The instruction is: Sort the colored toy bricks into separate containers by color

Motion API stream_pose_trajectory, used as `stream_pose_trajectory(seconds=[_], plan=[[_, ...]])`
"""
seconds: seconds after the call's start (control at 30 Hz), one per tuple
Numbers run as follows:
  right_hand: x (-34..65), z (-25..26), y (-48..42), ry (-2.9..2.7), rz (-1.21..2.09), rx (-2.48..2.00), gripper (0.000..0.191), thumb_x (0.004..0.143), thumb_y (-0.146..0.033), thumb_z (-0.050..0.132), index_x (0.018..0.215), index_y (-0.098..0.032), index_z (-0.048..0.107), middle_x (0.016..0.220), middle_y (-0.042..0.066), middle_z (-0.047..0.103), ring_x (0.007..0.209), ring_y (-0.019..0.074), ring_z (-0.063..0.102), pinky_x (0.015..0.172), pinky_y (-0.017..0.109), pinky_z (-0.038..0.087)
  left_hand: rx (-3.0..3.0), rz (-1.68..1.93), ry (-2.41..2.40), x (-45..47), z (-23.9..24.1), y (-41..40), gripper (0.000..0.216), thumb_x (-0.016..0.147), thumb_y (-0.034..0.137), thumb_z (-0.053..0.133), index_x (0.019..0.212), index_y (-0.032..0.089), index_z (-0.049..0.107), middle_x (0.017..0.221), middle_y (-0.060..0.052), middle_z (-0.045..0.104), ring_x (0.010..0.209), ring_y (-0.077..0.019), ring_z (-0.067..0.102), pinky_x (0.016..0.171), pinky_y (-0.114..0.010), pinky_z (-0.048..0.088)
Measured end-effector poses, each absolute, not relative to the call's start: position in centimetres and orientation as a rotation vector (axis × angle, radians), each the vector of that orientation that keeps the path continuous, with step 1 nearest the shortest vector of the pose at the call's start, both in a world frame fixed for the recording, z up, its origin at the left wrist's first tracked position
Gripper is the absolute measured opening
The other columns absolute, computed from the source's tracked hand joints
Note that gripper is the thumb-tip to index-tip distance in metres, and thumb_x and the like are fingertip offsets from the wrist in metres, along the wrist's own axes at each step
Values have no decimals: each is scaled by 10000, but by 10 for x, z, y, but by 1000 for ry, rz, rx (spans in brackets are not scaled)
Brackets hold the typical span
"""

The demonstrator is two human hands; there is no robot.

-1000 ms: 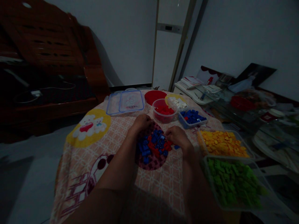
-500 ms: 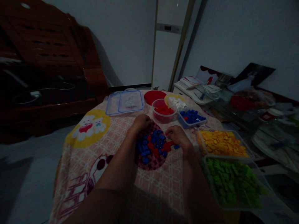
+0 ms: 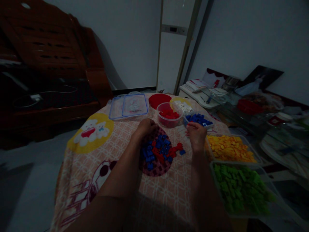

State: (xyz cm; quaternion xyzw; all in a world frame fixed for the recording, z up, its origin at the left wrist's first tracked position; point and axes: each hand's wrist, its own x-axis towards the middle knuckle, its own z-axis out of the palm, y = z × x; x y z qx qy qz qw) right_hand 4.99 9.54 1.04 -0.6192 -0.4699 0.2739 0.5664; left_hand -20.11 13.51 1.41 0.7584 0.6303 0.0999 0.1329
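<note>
My left hand [image 3: 146,127] rests at the far left edge of a loose pile of small blue and red toy building blocks [image 3: 159,150]. Its fingers are curled together, and what they hold, if anything, is hidden. My right hand [image 3: 196,133] is at the near side of a clear box of blue blocks [image 3: 199,119], its fingertips pinched together. Whatever may be between them is too dark and small to make out. A few red blocks [image 3: 178,147] and one blue block [image 3: 182,152] lie at the pile's right side.
A clear round tub of red blocks [image 3: 169,120] stands behind the pile, near a red lid [image 3: 159,100] and white blocks [image 3: 184,107]. Clear lids [image 3: 127,106] lie at the back left. Boxes of yellow blocks [image 3: 229,149] and green blocks [image 3: 241,190] line the right edge.
My right hand has moved from the pile's right side up and right to the blue-block box. The red blocks it partly covered now show. My left hand stays in place.
</note>
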Motion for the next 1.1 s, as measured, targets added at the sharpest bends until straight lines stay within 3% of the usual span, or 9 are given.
stream_pose_trajectory(seconds=[0.3, 0.43, 0.57, 0.7, 0.93, 1.1], plan=[[61, 7, 99, -958, 522, -1464, 369, 717, -311, 594, 1000, -117, 728, 672, 60, 704, 548, 193, 654, 468, 280, 537, 2196, 308, 1830, -202, 12, 137, 324, 877, 315, 540, 941, 132, 799, 869, -112, 758, 778, -204, 651, 730, -270, 458], [56, 8, 103, -968, 549, -1428, 386, 726, -299, 590, 1024, -97, 730, 741, 85, 731, 596, 206, 688, 546, 310, 582, 2185, 342, 1821, -202, 11, 138, 300, 866, 308, 558, 912, 133, 797, 867, -114, 759, 787, -206, 649, 739, -272, 458], [35, 17, 117, -1037, 671, -1227, 482, 716, -252, 619, 1171, -111, 691, 1031, 126, 752, 862, 232, 737, 775, 372, 615, 2192, 346, 1814, -201, 12, 136, 301, 874, 289, 549, 905, 122, 797, 863, -124, 758, 778, -208, 649, 744, -278, 459], [20, 24, 126, -1202, 691, -1056, 557, 738, -221, 587, 1284, -127, 642, 1281, 152, 675, 1138, 253, 669, 960, 404, 554, 2190, 321, 1800, -202, 14, 134, 316, 886, 301, 540, 933, 120, 794, 869, -118, 761, 764, -196, 648, 732, -265, 458], [65, 27, 118, -1268, 85, -1490, 385, 796, -246, 489, 1049, -124, 753, 1111, 158, 734, 1069, 287, 656, 1033, 470, 470, 2209, 339, 1808, -202, 12, 135, 318, 886, 294, 533, 937, 117, 793, 902, -126, 762, 790, -205, 655, 747, -272, 467], [87, 19, 123, -1332, -130, -1598, 351, 804, -211, 476, 993, -126, 760, 1010, 162, 744, 977, 290, 661, 973, 460, 477, 2216, 305, 1833, -201, 15, 134, 314, 891, 306, 537, 937, 129, 792, 902, -114, 765, 804, -203, 658, 750, -261, 466]])
